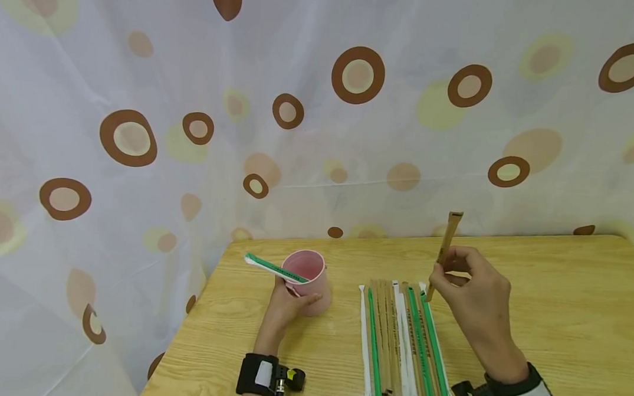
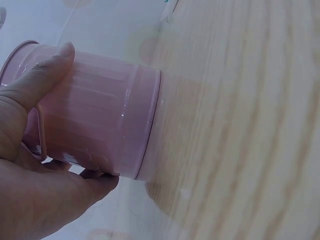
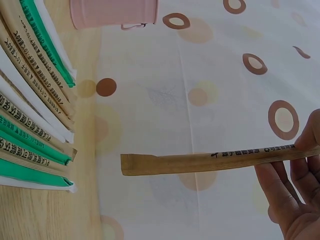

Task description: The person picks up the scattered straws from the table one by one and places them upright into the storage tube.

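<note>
Around the side of a pink metal cup [image 1: 320, 290] with a side handle, my left hand [image 1: 286, 306] keeps its grip, thumb and fingers on opposite sides in the left wrist view. A green-and-white wrapped straw [image 1: 276, 269] leans in the cup, its end sticking out to the left over the rim. My right hand [image 1: 477, 290] pinches a brown paper-wrapped straw [image 1: 448, 239] between thumb and fingers, raised above the table and nearly upright. In the right wrist view dark printing shows along this brown straw [image 3: 200, 162].
A row of wrapped straws [image 1: 395, 343], brown, white and green, lies side by side between the hands on the wooden table [image 1: 573, 303]. Behind the table hangs a white curtain [image 1: 313, 44] with brown and yellow circles. Each wrist wears a strapped camera.
</note>
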Demonstrator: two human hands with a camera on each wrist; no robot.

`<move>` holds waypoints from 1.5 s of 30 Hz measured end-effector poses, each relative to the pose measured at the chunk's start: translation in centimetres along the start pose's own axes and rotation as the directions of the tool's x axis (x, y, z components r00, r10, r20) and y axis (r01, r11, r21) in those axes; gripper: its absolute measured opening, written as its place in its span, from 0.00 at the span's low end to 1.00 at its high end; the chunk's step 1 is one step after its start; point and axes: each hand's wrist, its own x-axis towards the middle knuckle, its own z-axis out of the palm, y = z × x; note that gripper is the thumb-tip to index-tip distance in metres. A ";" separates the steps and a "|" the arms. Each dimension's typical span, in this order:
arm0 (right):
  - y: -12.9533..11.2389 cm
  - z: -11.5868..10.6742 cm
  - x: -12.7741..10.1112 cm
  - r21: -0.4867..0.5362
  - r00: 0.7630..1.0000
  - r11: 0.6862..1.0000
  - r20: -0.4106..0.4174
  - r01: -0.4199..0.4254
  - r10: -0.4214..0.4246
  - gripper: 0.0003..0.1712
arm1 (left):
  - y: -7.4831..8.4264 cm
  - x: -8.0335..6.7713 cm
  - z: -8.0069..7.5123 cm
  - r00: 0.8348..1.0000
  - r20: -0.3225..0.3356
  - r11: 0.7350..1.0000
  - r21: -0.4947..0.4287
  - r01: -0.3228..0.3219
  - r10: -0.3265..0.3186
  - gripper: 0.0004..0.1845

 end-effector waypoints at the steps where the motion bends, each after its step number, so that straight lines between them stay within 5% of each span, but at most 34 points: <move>1: 0.0 0.0 0.0 -0.002 1.000 1.000 0.001 0.001 -0.001 0.12 | 0.0 0.0 0.0 1.000 0.001 1.000 0.006 -0.005 0.005 0.55; 15: 0.4 0.1 -0.7 -0.002 1.000 1.000 0.005 0.016 -0.016 0.14 | -0.3 0.0 0.7 1.000 0.022 1.000 -0.006 -0.003 0.003 0.55; 25: -0.8 1.8 -1.5 0.100 0.999 0.994 0.028 0.036 -0.039 0.15 | -0.2 0.3 0.6 1.000 0.030 1.000 -0.015 -0.001 0.001 0.55; 38: -5.4 10.6 -1.3 0.466 0.985 0.871 -0.003 0.155 -0.174 0.15 | 0.0 0.5 -0.8 1.000 0.014 0.999 -0.028 -0.016 0.016 0.55; 42: -6.1 14.4 0.2 0.460 0.946 0.835 -0.035 0.303 -0.324 0.14 | 0.2 0.6 -1.2 1.000 0.014 0.999 -0.050 -0.017 0.018 0.54; 45: -6.4 16.9 0.8 0.407 0.905 0.834 0.038 0.373 -0.424 0.16 | 0.1 0.6 -1.5 1.000 0.021 0.998 -0.064 -0.011 0.012 0.53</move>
